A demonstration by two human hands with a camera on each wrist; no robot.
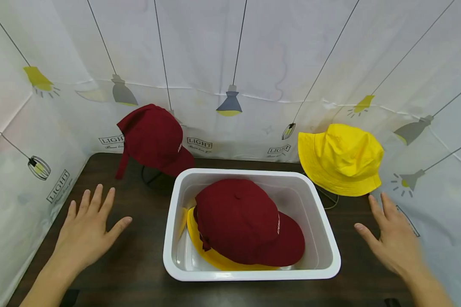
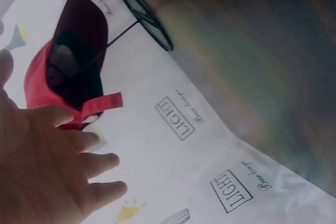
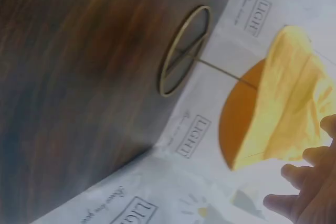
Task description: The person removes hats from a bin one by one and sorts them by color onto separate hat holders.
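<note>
My left hand [image 1: 83,232], fingers spread and holding nothing, is over the left side of the table. Beyond it a dark red baseball cap [image 1: 153,138] with a loose strap hangs on a black wire stand [image 2: 144,17]. On the right my other hand [image 1: 395,238] is also spread and bare, its fingertips just below a yellow bucket hat [image 1: 339,160]. That hat sits on a brass-coloured wire stand [image 3: 184,51]. Between the hands, a second dark red cap [image 1: 238,221] lies in a white plastic tub [image 1: 251,275], on top of a yellow hat [image 1: 215,260] that it mostly covers.
The dark brown table [image 1: 126,264] meets a white curtain [image 1: 199,51] printed with lamps at the back and sides. Small black objects [image 1: 392,302] lie at the table's near edge. The tub stands close in front of both hat stands.
</note>
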